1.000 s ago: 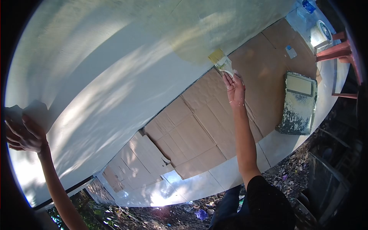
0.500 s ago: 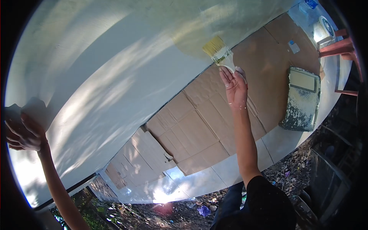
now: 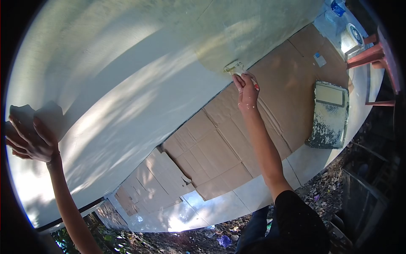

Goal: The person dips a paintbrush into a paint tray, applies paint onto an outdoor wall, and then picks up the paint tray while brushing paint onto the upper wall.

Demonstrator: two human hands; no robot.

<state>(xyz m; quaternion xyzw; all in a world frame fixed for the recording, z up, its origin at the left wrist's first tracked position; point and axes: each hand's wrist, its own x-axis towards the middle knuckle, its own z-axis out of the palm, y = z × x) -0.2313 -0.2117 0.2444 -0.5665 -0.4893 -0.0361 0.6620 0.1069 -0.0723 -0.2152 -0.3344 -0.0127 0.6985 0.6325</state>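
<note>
Head view: the right hand has its fingers closed round the handle of a paintbrush; the bristle end lies against the wall, low down, just above the seam where the wall meets the floor; the left hand is at the far left with fingers spread wide, apparently resting on the wall and holding nothing that shows, though its palm is hidden.

A greenish-yellow tint covers the wall from the brush towards the upper right, and its rounded edge ends just beside the bristles; to the left of that edge the wall is whiter, all the way past the left hand; judging by this, the stretch on the right seems coated and the long pale stretch on the left seems left to do, although dappled sunlight makes the exact border hard to tell.

Cardboard sheets lie along the foot of the wall, over pale tiles; a paint-smeared tray rests near the right edge of the cardboard, well apart from the brush, and how much paint it holds cannot be told; beyond it are a white tub and a reddish chair, only partly in view.
</note>
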